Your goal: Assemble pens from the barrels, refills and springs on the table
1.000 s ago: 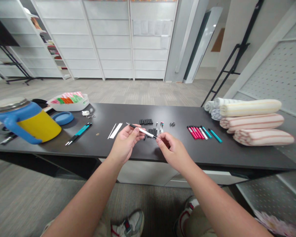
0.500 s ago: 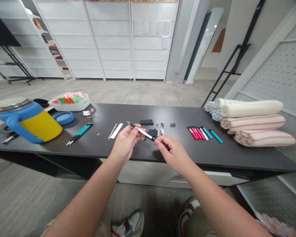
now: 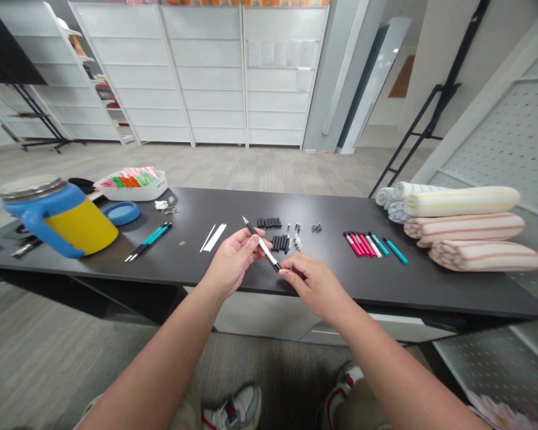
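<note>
Between my hands, above the dark table [image 3: 323, 278], is a white pen [image 3: 264, 248] with a black grip and a silver tip that points up and to the left. My left hand [image 3: 233, 257] pinches its barrel between thumb and fingers. The thumb and fingertips of my right hand [image 3: 311, 278] are closed on the pen's black back end. Just beyond lie black rubber grips [image 3: 280, 243], a row of black pieces [image 3: 269, 223], small white and metal parts [image 3: 297, 239] and tiny springs [image 3: 317, 228]. White refills [image 3: 215, 237] lie to the left of my left hand.
Red, white and teal barrels [image 3: 363, 245] lie to the right, before rolled towels [image 3: 470, 227]. At left are two teal pens [image 3: 149, 242], a blue-and-yellow jug [image 3: 67, 218], its blue lid [image 3: 122, 213] and a white basket [image 3: 134, 190] of colourful packets.
The pen has turned steeper, its tip swinging slightly right and its back end dropping lower. My right hand has come down a little with it. The camera view has shifted slightly.
</note>
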Action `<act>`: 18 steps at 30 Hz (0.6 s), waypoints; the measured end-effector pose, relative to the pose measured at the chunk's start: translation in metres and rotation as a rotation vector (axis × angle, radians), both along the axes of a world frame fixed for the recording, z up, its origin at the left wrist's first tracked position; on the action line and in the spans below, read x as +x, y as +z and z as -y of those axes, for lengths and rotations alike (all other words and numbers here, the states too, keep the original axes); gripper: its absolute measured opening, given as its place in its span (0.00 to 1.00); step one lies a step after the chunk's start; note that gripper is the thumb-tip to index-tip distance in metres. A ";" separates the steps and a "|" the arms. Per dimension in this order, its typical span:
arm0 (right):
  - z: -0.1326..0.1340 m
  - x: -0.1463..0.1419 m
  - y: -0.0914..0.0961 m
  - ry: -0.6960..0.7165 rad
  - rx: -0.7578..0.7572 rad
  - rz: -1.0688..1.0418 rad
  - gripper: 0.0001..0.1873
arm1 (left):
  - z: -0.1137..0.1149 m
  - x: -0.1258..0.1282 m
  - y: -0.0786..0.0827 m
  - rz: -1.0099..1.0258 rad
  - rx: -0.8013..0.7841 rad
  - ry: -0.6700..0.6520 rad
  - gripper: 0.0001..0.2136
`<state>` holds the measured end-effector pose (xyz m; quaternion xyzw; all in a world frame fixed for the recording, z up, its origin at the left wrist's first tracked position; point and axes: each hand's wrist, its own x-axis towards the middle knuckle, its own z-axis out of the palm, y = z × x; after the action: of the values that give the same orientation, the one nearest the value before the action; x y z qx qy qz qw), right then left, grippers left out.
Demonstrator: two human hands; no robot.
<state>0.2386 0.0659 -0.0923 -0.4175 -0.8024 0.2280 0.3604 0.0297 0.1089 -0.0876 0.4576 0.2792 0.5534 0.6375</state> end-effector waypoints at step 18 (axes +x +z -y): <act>0.002 -0.001 0.000 0.060 0.048 0.077 0.10 | 0.003 0.002 0.002 -0.005 0.010 -0.020 0.13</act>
<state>0.2372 0.0636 -0.0921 -0.3931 -0.8329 0.2034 0.3324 0.0314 0.1064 -0.0856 0.4649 0.2731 0.5474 0.6400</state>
